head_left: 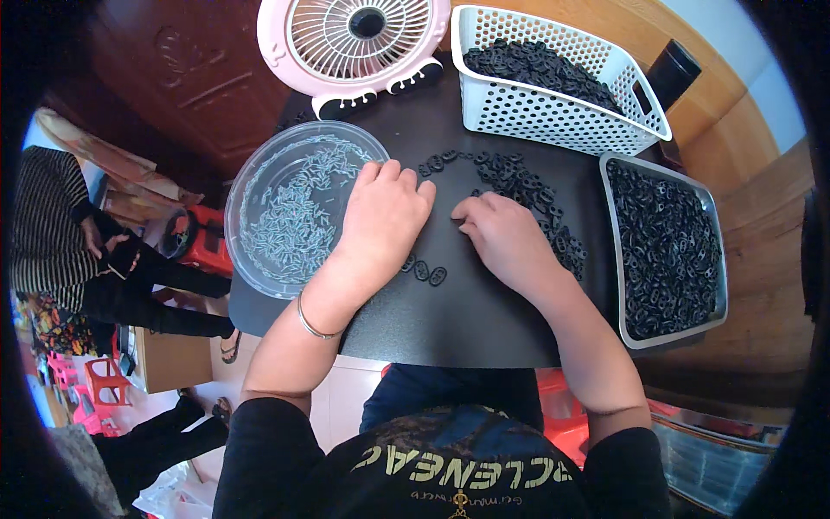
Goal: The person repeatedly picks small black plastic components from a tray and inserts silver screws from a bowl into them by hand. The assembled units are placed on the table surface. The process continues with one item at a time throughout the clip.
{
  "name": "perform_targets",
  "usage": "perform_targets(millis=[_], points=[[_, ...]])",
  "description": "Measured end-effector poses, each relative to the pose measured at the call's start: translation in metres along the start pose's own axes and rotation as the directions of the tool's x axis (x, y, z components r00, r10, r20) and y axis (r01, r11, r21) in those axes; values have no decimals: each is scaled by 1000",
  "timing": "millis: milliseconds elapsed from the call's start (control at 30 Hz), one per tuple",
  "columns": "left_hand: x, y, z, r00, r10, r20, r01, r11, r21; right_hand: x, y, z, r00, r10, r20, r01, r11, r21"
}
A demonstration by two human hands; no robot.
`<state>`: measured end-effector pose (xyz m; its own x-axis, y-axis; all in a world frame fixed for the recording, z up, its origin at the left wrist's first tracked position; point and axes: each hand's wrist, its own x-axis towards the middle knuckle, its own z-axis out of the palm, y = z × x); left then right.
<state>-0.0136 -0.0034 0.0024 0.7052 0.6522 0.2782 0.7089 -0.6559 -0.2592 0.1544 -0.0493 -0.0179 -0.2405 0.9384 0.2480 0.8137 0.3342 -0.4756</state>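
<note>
While the left hand [389,203] curls at the right rim of the tub [259,282] of silvery bits [294,212], the right hand [506,238], fingers bent, is just beside loose black pieces [519,183] on the table [467,333]. What either grips, I cannot tell; more black pieces fill the tray [674,338] at right

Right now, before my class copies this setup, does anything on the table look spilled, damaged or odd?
Nothing looks clearly damaged. The one untidy spot is the loose black parts strewn on the table, outside the basket and tray holding similar pieces. Whether spilled or laid out, I cannot tell.
</note>
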Motion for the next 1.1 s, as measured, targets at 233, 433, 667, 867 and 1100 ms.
perform_targets(millis=[233,433,667,867,1100], points=[[3,-4,0,997,-52,-49,25,893,-450,-5,10,-14,982,77,-170,-33,969,245],[11,0,-11,955,-76,288,256,-285,-924,-3,13,-11,944,221,-244,-15,768,640],[13,5,7,942,-92,322,203,-608,-767,-3,7,-16,925,111,-363,120,822,557],[13,7,8,938,-81,337,208,-645,-735,-4,5,-10,913,152,-380,126,779,614],[13,8,6,927,-98,361,229,-614,-755,-4,4,-10,912,160,-378,108,794,598]])
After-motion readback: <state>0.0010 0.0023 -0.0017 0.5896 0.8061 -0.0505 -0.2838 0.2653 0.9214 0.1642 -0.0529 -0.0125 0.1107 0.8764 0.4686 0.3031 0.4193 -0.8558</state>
